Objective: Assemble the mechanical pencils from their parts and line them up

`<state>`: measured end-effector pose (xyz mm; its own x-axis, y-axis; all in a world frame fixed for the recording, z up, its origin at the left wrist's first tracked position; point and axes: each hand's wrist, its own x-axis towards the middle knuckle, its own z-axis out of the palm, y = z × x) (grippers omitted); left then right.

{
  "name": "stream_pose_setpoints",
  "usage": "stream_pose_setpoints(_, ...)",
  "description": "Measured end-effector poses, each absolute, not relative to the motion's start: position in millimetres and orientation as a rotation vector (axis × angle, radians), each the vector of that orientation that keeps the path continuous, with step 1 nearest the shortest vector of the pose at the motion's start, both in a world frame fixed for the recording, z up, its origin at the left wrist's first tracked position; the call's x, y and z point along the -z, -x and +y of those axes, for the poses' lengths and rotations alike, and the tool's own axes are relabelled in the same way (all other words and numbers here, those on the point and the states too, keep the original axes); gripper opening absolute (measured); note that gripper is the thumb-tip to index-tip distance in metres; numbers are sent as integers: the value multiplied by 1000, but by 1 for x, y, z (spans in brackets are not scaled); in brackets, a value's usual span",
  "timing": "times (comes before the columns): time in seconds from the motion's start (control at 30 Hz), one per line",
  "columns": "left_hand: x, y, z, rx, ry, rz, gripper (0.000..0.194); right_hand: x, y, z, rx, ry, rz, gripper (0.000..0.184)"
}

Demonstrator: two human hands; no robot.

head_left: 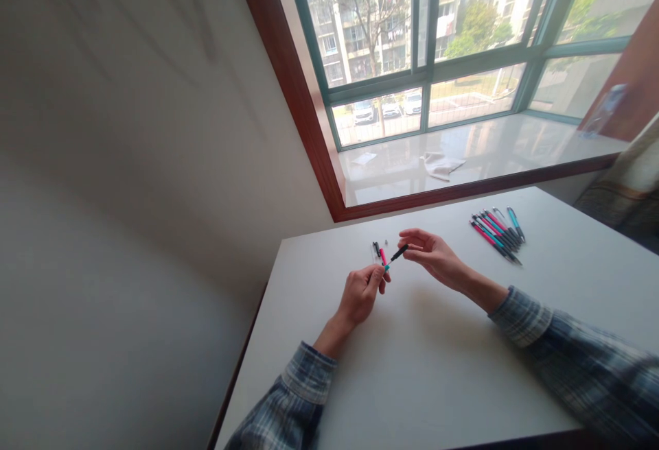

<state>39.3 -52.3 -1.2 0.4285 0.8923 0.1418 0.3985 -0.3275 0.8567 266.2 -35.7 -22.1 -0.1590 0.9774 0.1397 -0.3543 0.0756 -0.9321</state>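
Note:
My left hand (362, 293) is curled into a fist over the white table (412, 368) and grips the teal end of a pen (395, 256). My right hand (431, 252) pinches the pen's black tip end between thumb and fingers. Just beyond the hands, small loose pen parts (379, 252), one pink and one black, lie on the table. A bunch of several pink and teal pens (497, 232) lies farther right, out of reach of both hands.
A wide window with a glossy white sill (463, 162) runs behind the table; a crumpled white cloth (438, 165) lies on it. A bare wall stands to the left. A patterned cushion (633, 182) sits at the right edge.

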Motion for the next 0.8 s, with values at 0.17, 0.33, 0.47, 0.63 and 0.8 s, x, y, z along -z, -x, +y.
stream_pose_setpoints(0.17,5,-38,-51,-831,-1852,1072,52,14,-274,-35,-1474,746,-961,52)
stream_pose_setpoints(0.33,9,-39,-48,-885,-1727,1000,47,17,-295,-21,-1346,762,-750,47)
stream_pose_setpoints(0.47,6,-40,-46,-973,-1512,899,45,28,-306,-14,-1087,1064,-1079,39)
stream_pose_setpoints(0.63,-1,-41,-43,-1162,-1235,839,41,44,-299,-19,-741,1303,-1647,20)
stream_pose_setpoints(0.8,-4,-40,-43,-1213,-1131,812,36,54,-296,-17,-614,1323,-1821,19)
